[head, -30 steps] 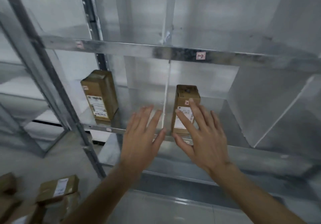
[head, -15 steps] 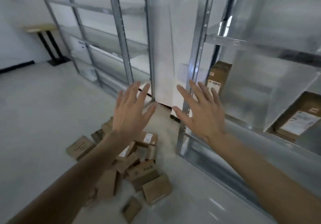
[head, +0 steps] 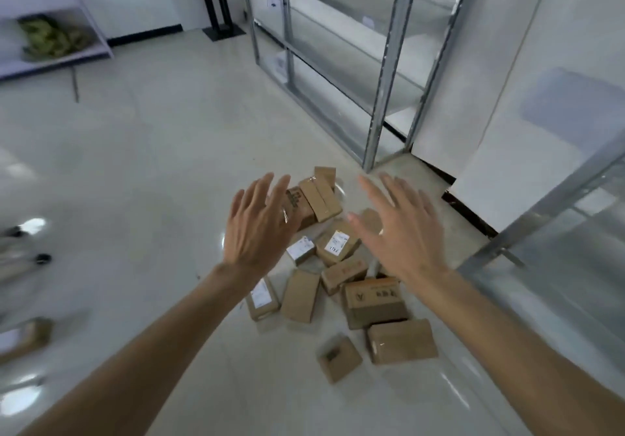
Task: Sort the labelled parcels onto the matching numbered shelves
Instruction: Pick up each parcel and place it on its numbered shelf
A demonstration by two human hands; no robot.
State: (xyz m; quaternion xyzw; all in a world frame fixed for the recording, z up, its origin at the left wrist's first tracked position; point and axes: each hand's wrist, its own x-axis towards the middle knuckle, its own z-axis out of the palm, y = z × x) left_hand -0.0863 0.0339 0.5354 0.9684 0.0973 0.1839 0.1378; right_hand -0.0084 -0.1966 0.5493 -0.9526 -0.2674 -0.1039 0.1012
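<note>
Both hands hang in the air above a heap of brown cardboard parcels [head: 341, 266] on the pale, glossy floor [head: 152, 165]. The left hand [head: 258, 229] is spread flat, fingers straight and apart, back toward the camera, grasping nothing. The right hand [head: 402, 236] is likewise released — fingers extended, thumb pointing inward toward the left hand — and holds nothing. Neither hand touches a parcel; the heap lies between and below them.

The parcels lie jumbled at different angles, some leaning on one another. A few show white labels facing up, among them one parcel with a white label [head: 336, 243] near the middle of the heap and a smaller one [head: 299, 249] just beside it. A larger box with dark printing [head: 373, 300] lies on the near right side, with another plain box [head: 400, 341] just in front of it.

Beyond the heap stands a metal shelving rack [head: 378, 74] with grey uprights; a second rack's frame [head: 554, 212] cuts across the right edge. At far left is a white table [head: 88, 50] with something green [head: 50, 38] lying on it — too blurred to identify.
</note>
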